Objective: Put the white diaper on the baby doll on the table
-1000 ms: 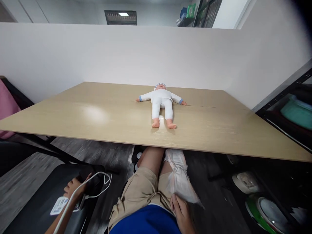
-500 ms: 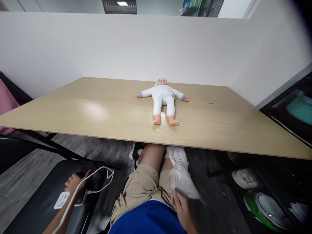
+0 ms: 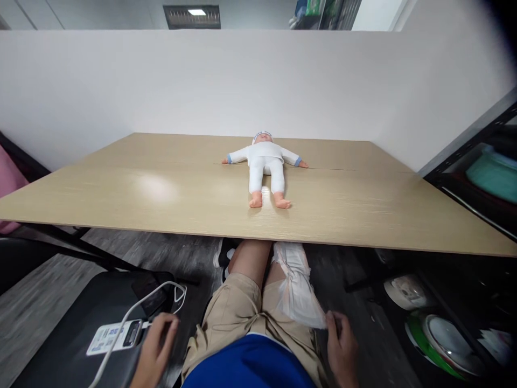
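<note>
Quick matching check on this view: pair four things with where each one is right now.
1 doll
2 diaper
3 left hand
4 power bank

a draped over the right thigh
b on the black chair seat
c on its back on the table
d beside the white cable

Pairs: 1-c, 2-a, 3-d, 4-b

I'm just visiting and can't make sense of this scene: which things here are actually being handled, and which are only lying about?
Being handled:
- white diaper on the lap, pinched at its near end by the right hand
- white device with cable, beside the left hand
- baby doll, lying face up on the table

Lying about:
- bowls on the floor at right
- black shelf rack
- pink cloth at far left
</note>
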Available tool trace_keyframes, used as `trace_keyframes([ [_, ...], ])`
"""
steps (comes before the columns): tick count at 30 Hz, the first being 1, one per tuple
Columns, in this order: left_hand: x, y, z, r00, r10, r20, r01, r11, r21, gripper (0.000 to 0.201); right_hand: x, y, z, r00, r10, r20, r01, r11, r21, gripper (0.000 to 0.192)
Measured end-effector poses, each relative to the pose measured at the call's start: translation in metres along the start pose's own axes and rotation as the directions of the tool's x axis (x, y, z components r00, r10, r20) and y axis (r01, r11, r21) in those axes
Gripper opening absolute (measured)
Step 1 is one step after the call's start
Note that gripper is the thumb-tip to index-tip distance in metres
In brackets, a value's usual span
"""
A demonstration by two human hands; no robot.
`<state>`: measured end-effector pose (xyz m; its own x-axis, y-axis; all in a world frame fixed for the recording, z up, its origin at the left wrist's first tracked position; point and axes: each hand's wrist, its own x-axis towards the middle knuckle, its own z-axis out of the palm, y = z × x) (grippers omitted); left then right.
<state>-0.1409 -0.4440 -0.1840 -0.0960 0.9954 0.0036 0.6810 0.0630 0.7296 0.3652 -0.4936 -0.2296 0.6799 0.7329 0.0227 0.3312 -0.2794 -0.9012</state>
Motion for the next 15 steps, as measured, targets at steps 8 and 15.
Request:
trace_keyframes([
  [8,0.059,0.195,0.151,0.848,0.388,0.361,-0.246,0.891,-0.380,0.030,0.075,-0.015,0.043,0.957,0.156,0.245,-0.174,0.983,0.051,0.058],
  [15,0.096,0.211,0.263,0.846,-0.120,0.520,0.336,0.876,-0.346,0.068,0.085,-0.030,0.070,0.911,0.221,0.349,-0.273,0.956,0.107,0.057],
])
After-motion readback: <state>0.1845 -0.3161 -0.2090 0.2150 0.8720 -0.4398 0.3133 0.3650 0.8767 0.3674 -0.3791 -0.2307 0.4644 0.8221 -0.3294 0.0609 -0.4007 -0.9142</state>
